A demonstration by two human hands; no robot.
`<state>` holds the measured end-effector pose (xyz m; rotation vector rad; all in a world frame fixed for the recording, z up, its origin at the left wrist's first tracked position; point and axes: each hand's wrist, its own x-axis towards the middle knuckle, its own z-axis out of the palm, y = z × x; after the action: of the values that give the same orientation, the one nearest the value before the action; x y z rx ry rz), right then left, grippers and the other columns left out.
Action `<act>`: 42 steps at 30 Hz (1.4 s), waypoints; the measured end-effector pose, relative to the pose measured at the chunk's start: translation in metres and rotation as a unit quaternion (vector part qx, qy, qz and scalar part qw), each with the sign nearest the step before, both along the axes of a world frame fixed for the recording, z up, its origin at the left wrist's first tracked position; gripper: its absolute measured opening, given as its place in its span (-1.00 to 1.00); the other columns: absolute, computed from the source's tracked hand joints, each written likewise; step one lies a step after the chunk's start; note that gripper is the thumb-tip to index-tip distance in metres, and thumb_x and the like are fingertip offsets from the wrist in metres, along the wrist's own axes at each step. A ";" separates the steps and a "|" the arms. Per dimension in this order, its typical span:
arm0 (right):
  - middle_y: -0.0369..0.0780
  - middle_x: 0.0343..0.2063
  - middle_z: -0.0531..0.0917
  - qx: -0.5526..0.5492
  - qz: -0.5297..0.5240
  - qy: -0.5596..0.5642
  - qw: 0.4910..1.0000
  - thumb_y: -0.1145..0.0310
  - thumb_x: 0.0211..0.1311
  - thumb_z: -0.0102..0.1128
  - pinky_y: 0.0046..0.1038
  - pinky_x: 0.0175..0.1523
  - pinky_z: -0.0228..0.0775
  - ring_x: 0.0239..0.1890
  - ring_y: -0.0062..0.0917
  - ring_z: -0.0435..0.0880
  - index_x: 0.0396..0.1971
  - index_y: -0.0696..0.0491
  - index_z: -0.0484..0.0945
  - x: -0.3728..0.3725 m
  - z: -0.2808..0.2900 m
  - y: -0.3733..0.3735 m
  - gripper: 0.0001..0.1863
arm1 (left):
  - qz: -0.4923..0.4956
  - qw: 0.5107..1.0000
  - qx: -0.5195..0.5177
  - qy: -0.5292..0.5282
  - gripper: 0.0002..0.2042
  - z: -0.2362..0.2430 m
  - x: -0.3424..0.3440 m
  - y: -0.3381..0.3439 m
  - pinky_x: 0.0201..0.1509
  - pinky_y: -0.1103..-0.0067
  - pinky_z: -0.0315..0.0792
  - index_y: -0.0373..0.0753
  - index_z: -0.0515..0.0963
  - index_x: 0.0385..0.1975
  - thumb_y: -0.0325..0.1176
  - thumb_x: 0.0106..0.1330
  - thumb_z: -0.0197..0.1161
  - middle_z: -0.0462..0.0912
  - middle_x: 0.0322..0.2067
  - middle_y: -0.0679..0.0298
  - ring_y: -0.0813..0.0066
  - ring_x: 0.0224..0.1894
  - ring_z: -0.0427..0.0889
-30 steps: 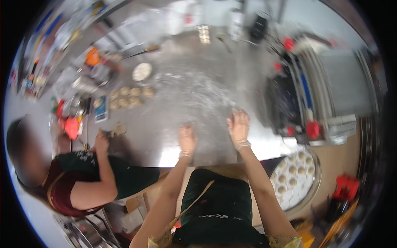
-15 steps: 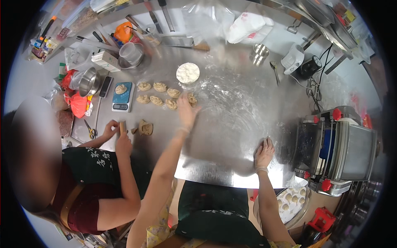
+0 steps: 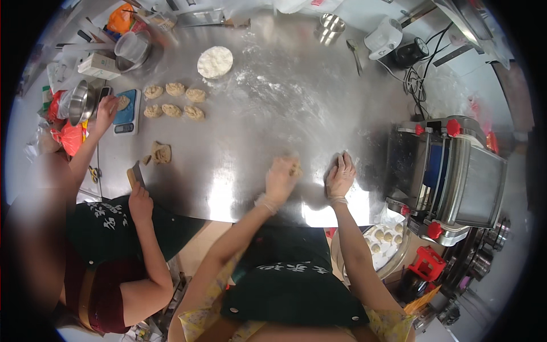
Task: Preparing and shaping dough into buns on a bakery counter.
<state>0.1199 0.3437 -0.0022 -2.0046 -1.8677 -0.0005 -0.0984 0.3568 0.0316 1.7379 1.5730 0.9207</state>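
My left hand (image 3: 282, 181), in a clear glove, is closed around a lump of dough (image 3: 296, 169) above the steel table, near its front edge; the grip is slightly blurred. To its right, my gloved right hand (image 3: 341, 175) lies palm down on the tabletop, fingers stretched out and nothing in it. Several rough dough pieces (image 3: 171, 110) sit in two rows at the far left. Beyond them to the right stands a white bowl of flour (image 3: 215, 62). Loose flour (image 3: 273, 85) dusts the steel around the table's middle.
At left, a co-worker's hand (image 3: 107, 112) touches dough on a blue scale (image 3: 125, 117); the other holds a scraper (image 3: 135, 175). A larger dough piece (image 3: 162, 153) lies nearby. A roller machine (image 3: 456, 176) stands at right, above a tray of dough balls (image 3: 378, 262).
My left hand has come from the dough rows back toward me and to the right, bringing one piece. The co-worker's one hand has left the scraper and reached the scale. The view has shifted.
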 end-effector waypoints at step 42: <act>-0.17 -0.53 0.67 -0.202 0.114 0.149 0.961 0.09 0.33 0.14 -0.22 -0.33 0.48 -0.46 -0.23 0.66 -0.38 -0.04 0.62 -0.098 0.007 0.065 -0.73 | 0.132 0.985 -0.100 0.056 -0.71 -0.012 0.020 -0.027 -0.07 0.37 0.52 -0.21 0.61 -0.15 -0.51 0.07 0.29 0.61 -0.22 0.19 0.16 -0.08 0.56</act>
<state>0.0220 0.4082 0.0051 -1.8799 -1.9971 0.7610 -0.0780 0.3298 0.0192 1.4873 1.9338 0.7673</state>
